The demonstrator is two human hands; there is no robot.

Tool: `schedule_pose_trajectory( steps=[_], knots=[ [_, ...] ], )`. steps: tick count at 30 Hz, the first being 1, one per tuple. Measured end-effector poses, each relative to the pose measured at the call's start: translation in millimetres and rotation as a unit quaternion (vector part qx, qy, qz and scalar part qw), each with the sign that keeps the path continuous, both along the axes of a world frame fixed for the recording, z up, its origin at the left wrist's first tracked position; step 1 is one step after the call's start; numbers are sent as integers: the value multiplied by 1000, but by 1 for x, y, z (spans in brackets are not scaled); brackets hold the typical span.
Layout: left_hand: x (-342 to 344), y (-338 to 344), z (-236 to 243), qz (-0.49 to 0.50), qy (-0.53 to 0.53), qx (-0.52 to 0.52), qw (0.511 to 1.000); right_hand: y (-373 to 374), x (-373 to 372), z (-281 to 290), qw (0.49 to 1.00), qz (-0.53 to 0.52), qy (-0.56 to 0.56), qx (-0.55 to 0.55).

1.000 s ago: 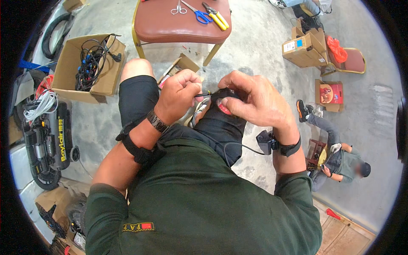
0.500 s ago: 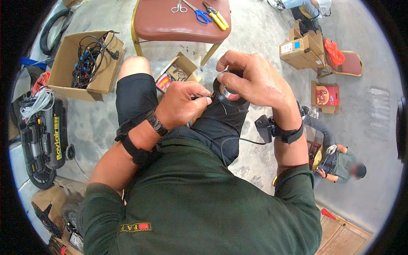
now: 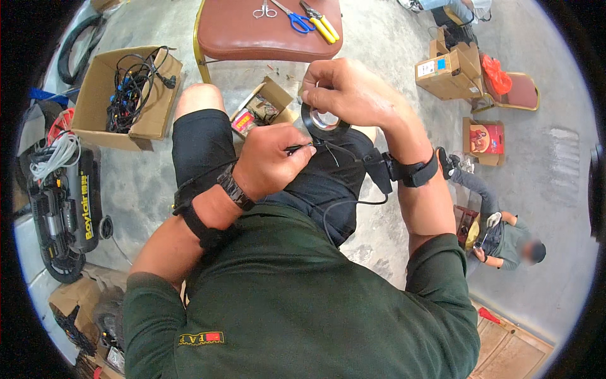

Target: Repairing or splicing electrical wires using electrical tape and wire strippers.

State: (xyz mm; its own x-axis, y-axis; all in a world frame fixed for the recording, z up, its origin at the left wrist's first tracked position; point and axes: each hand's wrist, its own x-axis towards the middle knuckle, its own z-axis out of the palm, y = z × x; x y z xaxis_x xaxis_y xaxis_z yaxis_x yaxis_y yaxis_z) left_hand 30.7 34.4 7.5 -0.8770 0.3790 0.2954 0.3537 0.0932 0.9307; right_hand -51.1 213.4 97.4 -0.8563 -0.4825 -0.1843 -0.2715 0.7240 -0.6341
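My left hand is closed, thumb and forefinger pinching a thin black wire above my lap. Fine strands stick out past the fingertips toward the right. My right hand grips a roll of black electrical tape by its upper edge, with the fingers curled around it. The roll hangs just above and right of the left fingertips, close to the wire's end. Whether a strip of tape joins roll and wire is too small to tell.
Ahead, a brown-red chair carries small scissors, blue-handled scissors and yellow-handled pliers. A small open box lies below it. At left stand a carton of cables and an air compressor. Another person sits at right.
My right hand and the tape roll have moved up and slightly left, the forearm swinging inward. My left hand has turned a little, still pinching the wire.
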Motion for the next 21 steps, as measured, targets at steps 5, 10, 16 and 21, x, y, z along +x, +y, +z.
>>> schedule_pose_trajectory(
  steps=[5, 10, 16, 21],
  knots=[
    [1, 3, -1, 39, 93, -1, 995, -4, -13, -8, 997, 53, -62, 16],
    [1, 4, 2, 59, 115, -31, 991, -10, -22, -6, 993, 57, -104, 26],
    [-1, 3, 3, 46, 132, -51, 989, -16, -25, -6, 989, 46, -140, 18],
    [-2, 3, 6, 24, 150, -43, 988, -16, -33, -24, 979, 51, -198, 18]
  ],
)
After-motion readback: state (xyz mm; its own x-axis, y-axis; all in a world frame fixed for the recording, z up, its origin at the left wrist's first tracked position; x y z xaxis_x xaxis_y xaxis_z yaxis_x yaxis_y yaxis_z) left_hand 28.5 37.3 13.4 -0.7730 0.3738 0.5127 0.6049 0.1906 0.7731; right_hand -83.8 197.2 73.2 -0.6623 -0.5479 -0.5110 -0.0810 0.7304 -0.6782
